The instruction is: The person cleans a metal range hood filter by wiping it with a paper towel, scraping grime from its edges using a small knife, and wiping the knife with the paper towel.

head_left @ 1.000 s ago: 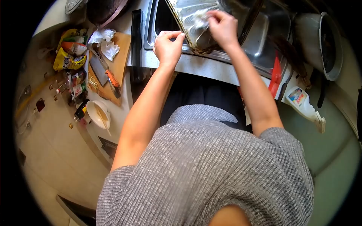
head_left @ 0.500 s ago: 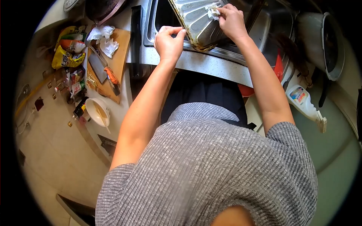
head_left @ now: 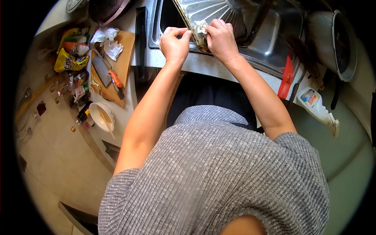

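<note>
Your right hand (head_left: 221, 40) has brought its pinched wad (head_left: 201, 26) down the panel (head_left: 213, 11) toward your left hand (head_left: 174, 42), finger and thumb nipping the edge, over the sink (head_left: 271, 44); the bowl (head_left: 96, 116) holds a stick (head_left: 105, 120).

In the upper centre, a filter panel (head_left: 203, 12) slants over the sink (head_left: 274, 45), the left hand (head_left: 174, 45) at its left edge, the right hand (head_left: 222, 41) with a tissue wad (head_left: 200, 26) at its lower end. At left, napkins (head_left: 112, 50) and a cleaver (head_left: 101, 71) lie on a cutting board (head_left: 127, 51), packets (head_left: 71, 60) left of it, a bowl (head_left: 94, 113) below. At right, a pot (head_left: 324, 41) is above a spray bottle (head_left: 314, 103).
</note>
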Demonstrator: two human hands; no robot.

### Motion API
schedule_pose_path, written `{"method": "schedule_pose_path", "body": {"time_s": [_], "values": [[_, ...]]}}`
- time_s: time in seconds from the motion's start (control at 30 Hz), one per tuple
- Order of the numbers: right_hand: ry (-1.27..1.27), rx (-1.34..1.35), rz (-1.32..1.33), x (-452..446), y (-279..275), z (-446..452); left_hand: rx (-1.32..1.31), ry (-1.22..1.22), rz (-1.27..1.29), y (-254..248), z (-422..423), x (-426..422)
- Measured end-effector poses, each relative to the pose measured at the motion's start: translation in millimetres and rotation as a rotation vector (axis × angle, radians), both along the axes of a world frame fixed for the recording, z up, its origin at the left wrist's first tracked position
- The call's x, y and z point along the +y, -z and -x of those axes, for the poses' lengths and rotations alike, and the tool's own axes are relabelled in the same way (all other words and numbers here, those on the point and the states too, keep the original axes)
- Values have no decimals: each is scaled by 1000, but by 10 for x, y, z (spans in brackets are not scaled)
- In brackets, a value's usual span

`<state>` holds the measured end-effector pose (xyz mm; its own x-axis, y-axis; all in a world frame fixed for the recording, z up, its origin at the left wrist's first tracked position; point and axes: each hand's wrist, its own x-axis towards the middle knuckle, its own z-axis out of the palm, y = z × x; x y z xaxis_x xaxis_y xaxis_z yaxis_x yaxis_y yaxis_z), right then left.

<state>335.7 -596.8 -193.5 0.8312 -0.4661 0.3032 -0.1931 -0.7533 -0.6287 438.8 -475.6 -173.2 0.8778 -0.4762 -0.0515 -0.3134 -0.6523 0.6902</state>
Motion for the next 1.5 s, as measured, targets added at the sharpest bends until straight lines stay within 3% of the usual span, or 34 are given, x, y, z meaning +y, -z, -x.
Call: {"method": "schedule_pose_path", "body": {"time_s": [0.13, 0.23, 0.3, 0.37, 0.4, 0.5, 0.6, 0.8, 0.93, 0.97, 1.07, 1.1, 1.2, 1.37, 1.5], "values": [[6, -17, -187, -25, 28, 27, 48, -11, -25, -48, -5, 7], [195, 14, -1268, -122, -7, 104, 66, -22, -13, 6, -34, 34], [297, -152, -1885, -289, 75, 190, 55, -32, -20, 27, -18, 38], [59, -340, -2263, -435, 213, 358, 52, -37, -31, 6, -6, 32], [152, -334, -2319, -452, 83, 348, 32, -24, -35, 6, -5, 36], [3, -398, -2398, -505, 216, 393, 53, -27, -27, 10, 0, 39], [252, -276, -2000, -549, 285, 307, 60, -35, -31, 37, -16, 48], [407, -191, -526, -962, 580, -174, 71, -51, -33, 12, 0, 32], [325, -157, -158, -572, 545, -194, 74, -45, -51, -5, -3, 25], [232, -132, -246, -405, 530, -161, 73, -44, -54, -4, -5, 25], [69, -47, -165, -380, 305, -29, 69, -41, -69, -23, -6, 13], [109, -23, -12, -541, 343, -50, 68, -42, -77, -47, -2, 7], [326, -93, -28, -884, 536, -140, 24, -40, -68, -33, 22, 14], [8, -18, -94, -238, 157, 29, 81, -41, -48, -19, 3, 15], [290, -38, 38, -831, 526, -177, 51, -39, -72, -37, 11, 24]]}}
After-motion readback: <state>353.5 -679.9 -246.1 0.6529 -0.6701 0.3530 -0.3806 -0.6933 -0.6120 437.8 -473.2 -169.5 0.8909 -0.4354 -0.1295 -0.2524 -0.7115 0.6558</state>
